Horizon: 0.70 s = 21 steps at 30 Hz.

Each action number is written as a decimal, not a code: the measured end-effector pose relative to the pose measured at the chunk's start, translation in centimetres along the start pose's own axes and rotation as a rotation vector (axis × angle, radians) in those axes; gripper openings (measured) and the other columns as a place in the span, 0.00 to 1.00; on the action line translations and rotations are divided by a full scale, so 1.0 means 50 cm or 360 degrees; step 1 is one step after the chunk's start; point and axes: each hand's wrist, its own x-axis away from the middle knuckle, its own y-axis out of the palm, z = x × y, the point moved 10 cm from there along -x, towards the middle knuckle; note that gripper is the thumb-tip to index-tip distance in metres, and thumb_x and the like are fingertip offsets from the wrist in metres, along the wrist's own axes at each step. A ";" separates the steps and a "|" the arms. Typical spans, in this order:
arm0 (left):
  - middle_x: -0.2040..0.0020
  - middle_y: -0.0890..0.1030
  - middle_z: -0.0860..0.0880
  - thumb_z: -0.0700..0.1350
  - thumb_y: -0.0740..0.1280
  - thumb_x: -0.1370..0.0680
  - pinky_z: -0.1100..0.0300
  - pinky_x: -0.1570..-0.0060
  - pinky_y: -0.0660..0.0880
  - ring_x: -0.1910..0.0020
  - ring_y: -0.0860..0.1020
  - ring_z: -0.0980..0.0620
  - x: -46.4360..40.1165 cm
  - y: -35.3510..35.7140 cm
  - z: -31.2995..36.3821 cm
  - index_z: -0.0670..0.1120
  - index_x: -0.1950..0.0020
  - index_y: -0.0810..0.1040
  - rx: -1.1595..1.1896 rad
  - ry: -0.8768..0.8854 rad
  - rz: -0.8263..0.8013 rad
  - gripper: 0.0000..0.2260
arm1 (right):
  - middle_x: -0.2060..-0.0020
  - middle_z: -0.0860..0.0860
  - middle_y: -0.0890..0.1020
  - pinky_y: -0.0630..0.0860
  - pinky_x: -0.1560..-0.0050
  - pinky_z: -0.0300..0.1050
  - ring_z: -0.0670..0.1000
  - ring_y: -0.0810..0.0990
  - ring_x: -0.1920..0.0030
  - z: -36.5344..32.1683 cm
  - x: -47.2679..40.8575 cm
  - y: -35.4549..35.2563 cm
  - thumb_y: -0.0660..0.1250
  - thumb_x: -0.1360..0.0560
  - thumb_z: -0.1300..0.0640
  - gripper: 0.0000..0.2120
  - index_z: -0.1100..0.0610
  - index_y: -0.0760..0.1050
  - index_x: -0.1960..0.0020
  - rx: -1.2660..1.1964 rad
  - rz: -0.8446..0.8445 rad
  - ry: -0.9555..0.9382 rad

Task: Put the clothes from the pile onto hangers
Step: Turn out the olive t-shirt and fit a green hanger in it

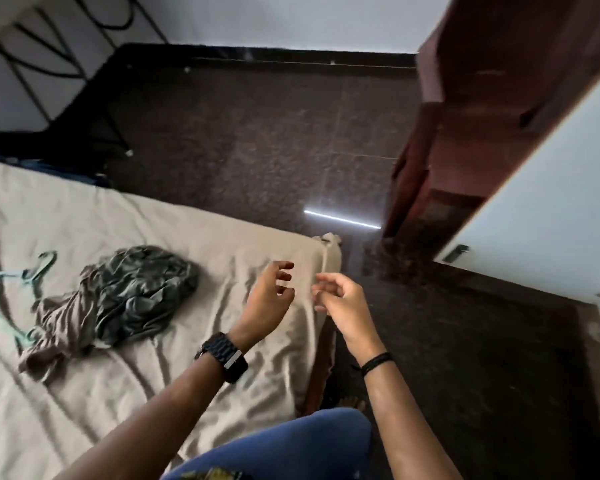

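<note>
On the beige-sheeted bed [125, 216] lies a crumpled pile of soft grey-green and taupe clothes [118, 299], light and limp, best gathered at a collar. Beside it rests a thin mint-green plastic hanger [35, 271]. Left hand [271, 292] and right hand [340, 299] hover empty, fingers loosely curled.

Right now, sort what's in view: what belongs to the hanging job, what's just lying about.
Job:
- pile of clothes on the bed
- green hangers beside it
- left hand and right hand, both empty

Just there:
- bed sheet
- wooden door
- white cupboard door
- black metal stand
</note>
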 end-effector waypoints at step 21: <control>0.43 0.73 0.50 0.34 0.65 0.26 0.55 0.39 0.70 0.44 0.73 0.51 -0.166 -0.504 -0.593 0.47 0.35 0.71 -0.0338 0.0560 0.0570 0.20 | 0.54 0.49 0.79 0.73 0.50 0.31 0.44 0.77 0.54 0.232 -0.207 0.763 0.70 0.29 0.66 0.13 0.52 0.79 0.49 0.0573 -0.0337 -0.0691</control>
